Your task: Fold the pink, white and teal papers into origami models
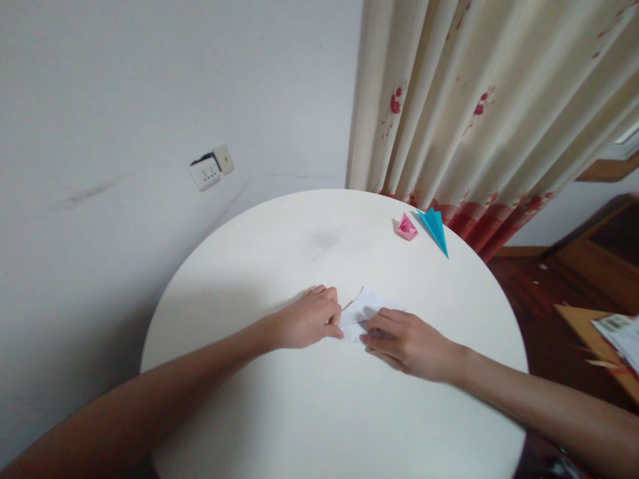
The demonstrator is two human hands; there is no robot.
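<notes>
A folded sheet of white paper [367, 303] lies on the round white table between my two hands. My left hand [312, 317] is closed at the paper's left edge, its thumb and curled fingers on it. From the right, my right hand [399, 338] grips the paper with bent fingers, covering its lower right part. Creases and a raised pointed flap show at the paper's top. How the layers lie under my fingers is hidden.
On the table's [319, 412] far right sit a small pink folded paper piece [407, 227] and a blue paper plane [435, 229]. Behind are a flowered curtain [449, 120] and a wall with a socket [206, 173]. A wooden surface with papers [622, 336] stands at right.
</notes>
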